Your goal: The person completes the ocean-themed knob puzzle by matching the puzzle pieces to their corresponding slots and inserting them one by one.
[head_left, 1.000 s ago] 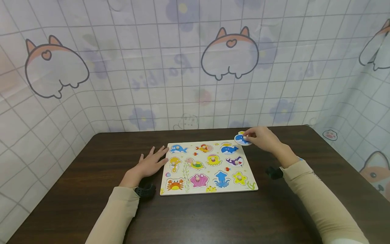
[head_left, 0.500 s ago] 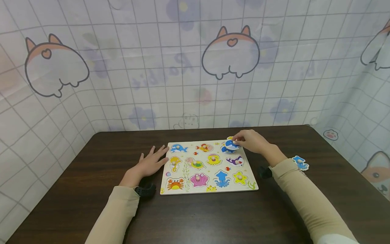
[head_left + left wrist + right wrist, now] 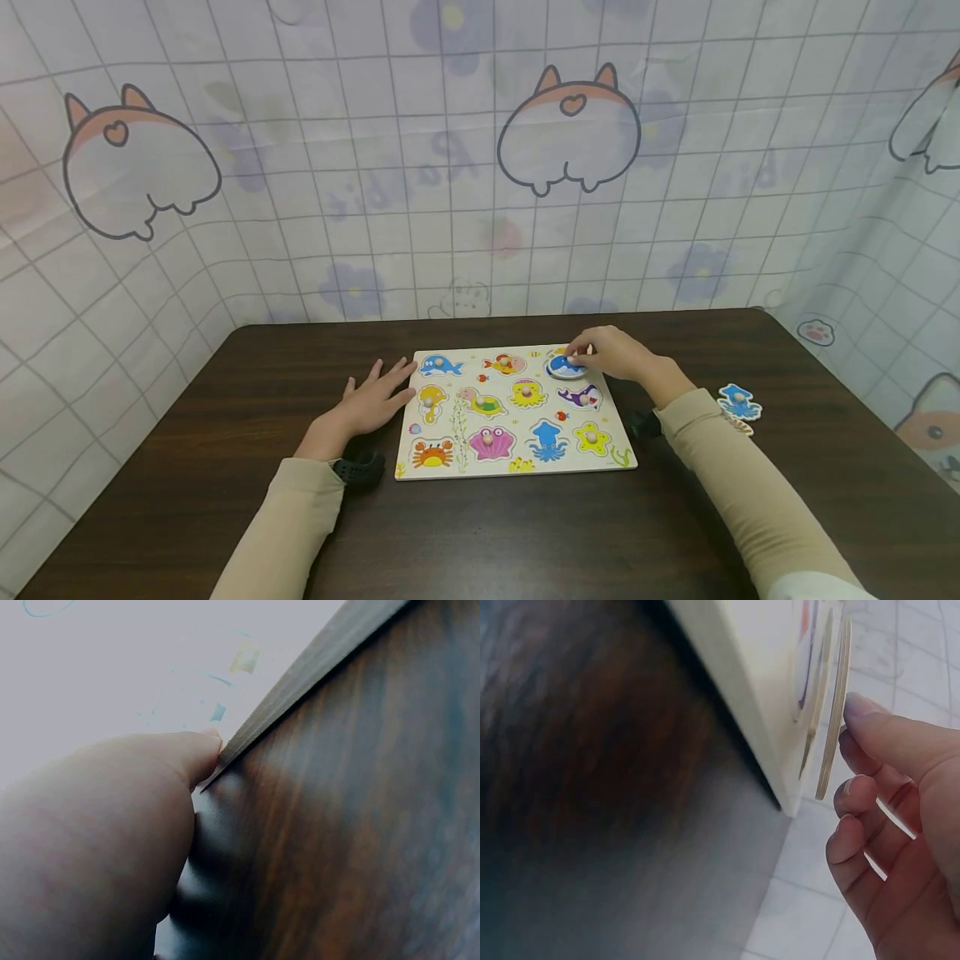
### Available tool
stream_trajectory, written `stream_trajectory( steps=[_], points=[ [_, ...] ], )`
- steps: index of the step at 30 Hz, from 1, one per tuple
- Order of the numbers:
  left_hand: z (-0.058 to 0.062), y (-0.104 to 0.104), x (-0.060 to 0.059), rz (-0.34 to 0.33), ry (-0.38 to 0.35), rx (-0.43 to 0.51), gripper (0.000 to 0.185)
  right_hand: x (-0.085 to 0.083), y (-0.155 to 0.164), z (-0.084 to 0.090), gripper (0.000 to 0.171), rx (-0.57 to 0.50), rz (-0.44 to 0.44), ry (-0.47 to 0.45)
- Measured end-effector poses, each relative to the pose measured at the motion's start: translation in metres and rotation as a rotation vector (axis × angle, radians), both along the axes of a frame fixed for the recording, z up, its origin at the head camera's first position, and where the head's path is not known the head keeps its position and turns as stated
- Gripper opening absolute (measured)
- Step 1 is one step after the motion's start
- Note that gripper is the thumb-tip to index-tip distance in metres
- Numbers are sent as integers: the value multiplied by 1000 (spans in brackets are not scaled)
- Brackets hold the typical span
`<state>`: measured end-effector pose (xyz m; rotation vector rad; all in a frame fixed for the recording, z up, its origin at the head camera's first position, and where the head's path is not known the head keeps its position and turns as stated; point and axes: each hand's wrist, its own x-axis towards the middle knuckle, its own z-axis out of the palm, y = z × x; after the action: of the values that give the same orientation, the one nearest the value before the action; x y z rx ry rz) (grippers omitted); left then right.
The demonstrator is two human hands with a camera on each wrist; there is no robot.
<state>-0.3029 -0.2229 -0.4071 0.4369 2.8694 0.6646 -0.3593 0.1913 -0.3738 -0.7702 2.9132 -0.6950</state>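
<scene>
Your right hand [image 3: 618, 353] pinches the small peg of a round blue whale piece [image 3: 566, 367] and holds it over the top-right recess of the puzzle board [image 3: 517, 467]; in the right wrist view the thin flat disc [image 3: 832, 720] stands just off the board's face, not seated. The board is a pale wooden rectangle with shaped cut-outs, and its other recesses hold flat painted pieces with knobs: a blue dolphin [image 3: 439, 365] at the top-left corner, a yellow octopus [image 3: 527, 392] in the middle, an orange crab [image 3: 431, 453] at the bottom-left, a pink shell [image 3: 489, 443] beside it. Your left hand [image 3: 369, 404] lies flat with fingers spread and straight, holding nothing, fingertips touching the board's left edge. The board rests on a dark, wood-grained table [image 3: 480, 533]. Right of the board, well apart, blue cut-out pieces [image 3: 738, 402] lie on the table
</scene>
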Motion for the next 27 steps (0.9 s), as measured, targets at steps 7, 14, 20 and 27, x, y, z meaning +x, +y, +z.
stream_trajectory(
  steps=[7,14,20,27],
  points=[
    [1,1,1,-3,-2,7,62,-4,3,-4,20,-13,12,-14],
    [1,1,1,0,-2,3,63,-4,0,-3,20,-30,27,-28],
    [-1,0,0,-5,5,4,63,-6,-2,-2,20,-28,22,-39],
    [-1,-1,0,-5,4,1,62,-8,-3,-2,20,-12,16,-42]
  ],
)
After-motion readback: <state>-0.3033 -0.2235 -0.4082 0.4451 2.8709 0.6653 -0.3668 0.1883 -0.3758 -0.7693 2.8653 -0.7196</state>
